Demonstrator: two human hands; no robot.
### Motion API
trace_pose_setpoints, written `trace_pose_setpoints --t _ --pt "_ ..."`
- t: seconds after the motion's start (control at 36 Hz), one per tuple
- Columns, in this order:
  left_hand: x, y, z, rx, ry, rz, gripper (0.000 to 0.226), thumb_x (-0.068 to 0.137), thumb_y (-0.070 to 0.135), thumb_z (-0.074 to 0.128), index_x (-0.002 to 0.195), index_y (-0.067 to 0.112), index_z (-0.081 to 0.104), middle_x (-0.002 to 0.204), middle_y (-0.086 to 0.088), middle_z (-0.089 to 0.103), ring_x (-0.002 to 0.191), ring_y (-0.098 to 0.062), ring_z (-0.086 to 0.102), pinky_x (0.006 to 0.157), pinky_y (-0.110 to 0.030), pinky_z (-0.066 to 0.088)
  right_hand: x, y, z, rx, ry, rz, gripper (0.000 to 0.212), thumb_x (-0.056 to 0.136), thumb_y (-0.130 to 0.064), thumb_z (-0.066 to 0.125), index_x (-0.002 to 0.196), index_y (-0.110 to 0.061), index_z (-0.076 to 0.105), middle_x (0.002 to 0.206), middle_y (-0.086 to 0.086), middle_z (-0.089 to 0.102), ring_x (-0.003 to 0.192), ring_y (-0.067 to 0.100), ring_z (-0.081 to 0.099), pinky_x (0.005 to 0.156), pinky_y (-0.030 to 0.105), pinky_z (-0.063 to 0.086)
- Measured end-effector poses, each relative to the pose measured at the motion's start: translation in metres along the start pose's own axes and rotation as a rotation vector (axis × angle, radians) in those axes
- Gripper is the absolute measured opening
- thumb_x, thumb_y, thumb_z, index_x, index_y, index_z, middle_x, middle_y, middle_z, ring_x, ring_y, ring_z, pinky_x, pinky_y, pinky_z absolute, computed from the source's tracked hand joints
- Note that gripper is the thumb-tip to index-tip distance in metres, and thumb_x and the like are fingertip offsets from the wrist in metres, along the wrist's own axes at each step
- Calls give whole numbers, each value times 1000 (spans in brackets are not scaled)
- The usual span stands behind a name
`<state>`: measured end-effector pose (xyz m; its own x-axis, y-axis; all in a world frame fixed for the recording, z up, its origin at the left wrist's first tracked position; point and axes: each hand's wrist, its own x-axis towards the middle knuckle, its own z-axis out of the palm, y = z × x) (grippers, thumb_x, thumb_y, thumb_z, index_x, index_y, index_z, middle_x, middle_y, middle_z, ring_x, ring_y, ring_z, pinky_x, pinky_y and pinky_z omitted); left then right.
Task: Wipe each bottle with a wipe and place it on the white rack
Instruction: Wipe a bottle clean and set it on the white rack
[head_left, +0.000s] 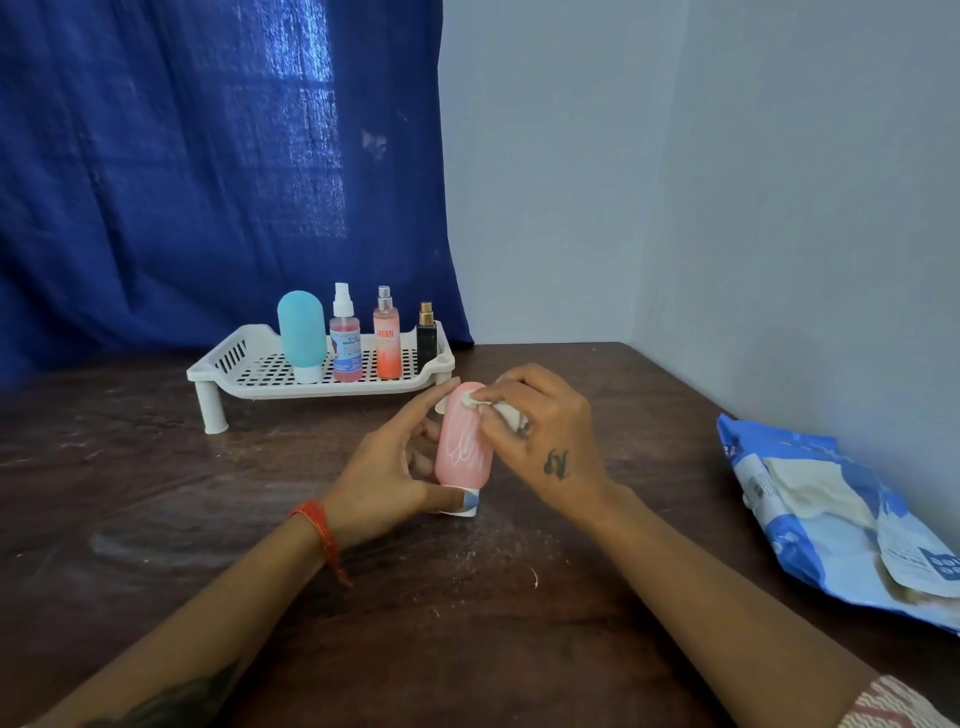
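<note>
A pink squeeze bottle (462, 447) stands cap-down on the dark table, just in front of the white rack (244, 371). My left hand (387, 475) holds it from the left, thumb on the white cap and fingers round its side. My right hand (545, 436) pinches a crumpled white wipe (501, 410) against the bottle's rounded top. On the rack stand a teal bottle (302, 335), a pink spray bottle (345, 343), an orange spray bottle (387, 338) and a small black bottle (426, 338).
An opened blue-and-white wipes pack (831, 514) lies at the table's right edge by the wall. A blue curtain (208, 156) hangs behind the rack. White crumbs dot the brown tabletop (156, 493).
</note>
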<state>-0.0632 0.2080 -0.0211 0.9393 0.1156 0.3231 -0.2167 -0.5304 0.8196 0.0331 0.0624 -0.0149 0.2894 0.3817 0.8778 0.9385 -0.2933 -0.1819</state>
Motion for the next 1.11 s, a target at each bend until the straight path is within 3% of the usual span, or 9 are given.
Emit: trace_pose_setpoints --t 0.14,0.28,0.39,0.5,0.58,0.75,0.89,1.11 --pt "0 1 0 5 10 4 101 66 10 84 138 47 25 113 -1 54 88 -22 63 73 -32 58 1 -3 4 -44 15 39 35 85 -30 50 97 -5 71 93 11 67 83 18 62 74 18 45" --pt "0 2 1 3 21 -10 101 65 9 84 139 44 24 112 1 54 90 -21 62 75 -32 58 2 -4 6 -97 -20 -72 23 80 -13 66 101 -3 70 97 14 65 88 22 61 79 19 44" --pt "-1 3 1 -8 29 -12 100 64 7 84 137 45 27 109 -2 56 88 -24 64 75 -36 58 3 2 0 -82 -69 -141 23 84 -19 60 99 -6 71 98 11 65 90 17 57 82 14 39" --pt "-1 3 1 8 29 -12 99 64 8 84 137 44 28 109 -4 56 86 -25 66 76 -38 58 3 8 -4 -99 -27 -99 15 76 -6 73 91 -6 73 90 9 67 82 18 60 76 16 42" --pt "-1 3 1 11 23 -26 100 64 10 84 141 40 27 110 -3 55 87 -24 65 78 -39 58 4 7 -3 -100 18 -70 12 79 -9 69 90 -5 74 87 10 66 79 19 61 74 18 44" --pt "-1 3 2 18 42 -13 95 63 8 85 134 41 31 107 -3 58 86 -24 66 76 -43 58 3 -5 2 -133 -91 -187 35 66 -5 81 99 -2 71 97 16 67 88 28 63 76 30 52" --pt "0 1 2 -10 46 -5 98 63 6 85 137 40 32 111 -1 59 91 -24 65 77 -44 57 3 -6 1 -120 -202 -321 41 60 -8 86 99 -5 72 101 14 68 92 30 62 75 36 55" --pt "-1 4 3 -3 44 -20 97 64 5 84 133 42 28 106 -1 57 86 -23 66 77 -39 58 5 -8 0 -148 -118 -185 39 59 -5 84 97 -3 72 97 17 68 88 32 63 73 36 54"
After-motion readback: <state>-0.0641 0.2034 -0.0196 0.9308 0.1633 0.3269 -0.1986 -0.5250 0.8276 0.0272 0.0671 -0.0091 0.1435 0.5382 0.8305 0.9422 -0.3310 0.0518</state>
